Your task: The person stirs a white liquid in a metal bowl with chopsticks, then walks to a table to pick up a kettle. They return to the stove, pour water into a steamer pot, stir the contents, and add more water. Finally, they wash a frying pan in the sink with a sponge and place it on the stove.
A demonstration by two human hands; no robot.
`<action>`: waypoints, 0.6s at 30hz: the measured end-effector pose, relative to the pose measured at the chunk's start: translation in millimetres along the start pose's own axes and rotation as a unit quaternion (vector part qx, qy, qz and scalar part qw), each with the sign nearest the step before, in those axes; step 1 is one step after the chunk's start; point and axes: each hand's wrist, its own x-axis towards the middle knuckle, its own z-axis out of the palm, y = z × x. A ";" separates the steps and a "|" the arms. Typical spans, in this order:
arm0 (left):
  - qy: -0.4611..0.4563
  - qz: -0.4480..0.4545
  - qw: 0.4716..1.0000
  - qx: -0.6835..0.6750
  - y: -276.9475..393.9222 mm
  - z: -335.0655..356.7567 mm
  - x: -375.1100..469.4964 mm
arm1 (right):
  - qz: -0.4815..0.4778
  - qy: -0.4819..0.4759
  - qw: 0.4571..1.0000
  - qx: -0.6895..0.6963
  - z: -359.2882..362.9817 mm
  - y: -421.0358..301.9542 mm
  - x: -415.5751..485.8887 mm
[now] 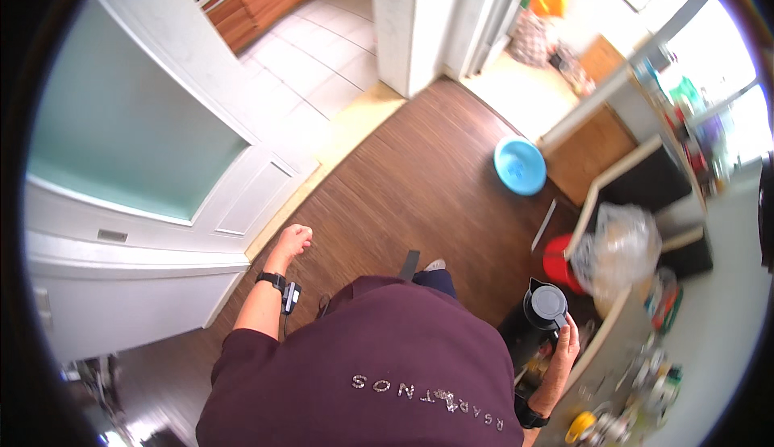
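My right hand [565,344] is wrapped around the handle of a black vacuum jug [527,326], which stays upright at my right side. The jug has a grey round lid [549,303] and a pointed spout. Its lower part is partly hidden by my dark shirt. Out to the left, my left hand [294,240] is curled into a loose fist above the wood-look floor [387,187], with nothing seen in it. A black strap with a small device [290,297] is on the left wrist.
A light-blue plastic basin [520,166] sits on the floor ahead to the right. Close to the jug are a red bucket [559,264] and clear plastic bags [626,247]. A white sliding door [242,199] with frosted glass stands at left, beside a tiled kitchen floor [314,48].
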 end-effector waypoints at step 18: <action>0.273 -0.162 0.935 0.158 -30.3 -41.5 78.9 | -0.191 -0.374 0.875 -0.240 507.2 -211.2 394.7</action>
